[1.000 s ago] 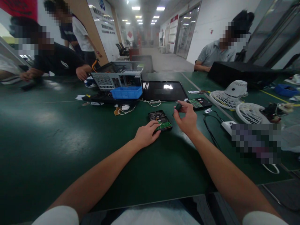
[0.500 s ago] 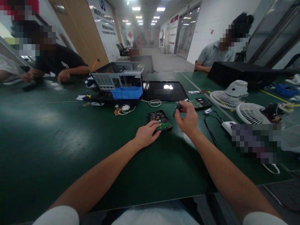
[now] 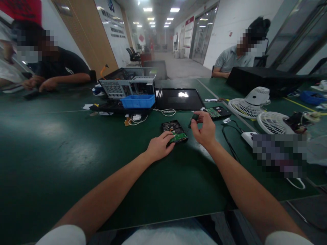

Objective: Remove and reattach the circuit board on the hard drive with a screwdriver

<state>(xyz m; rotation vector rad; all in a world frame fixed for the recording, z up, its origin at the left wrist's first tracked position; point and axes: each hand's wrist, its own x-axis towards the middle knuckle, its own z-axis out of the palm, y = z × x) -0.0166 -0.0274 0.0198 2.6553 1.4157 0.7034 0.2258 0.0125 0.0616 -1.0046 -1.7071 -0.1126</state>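
Note:
A hard drive (image 3: 174,128) lies on the green table, its black metal body and green circuit board facing up. My left hand (image 3: 159,147) grips its near left side, fingers over the board and thumb at the near edge. To the right of the drive, my right hand (image 3: 204,129) is raised a little above the table. Its thumb and fingers pinch a small, dark, flat piece (image 3: 193,120), whose kind I cannot make out. Just beyond that hand lies a second hard drive (image 3: 217,112) with a green board.
An opened computer case (image 3: 127,86) stands at the back with a blue bin (image 3: 138,101) before it. Beside it lies a black panel (image 3: 180,99). To the right are fan parts (image 3: 246,108), a power strip (image 3: 249,137) and cables. Two people sit across the table.
My hands stay nearly still on the hard drive and the small dark piece. At the left, the other person's hands have come closer together.

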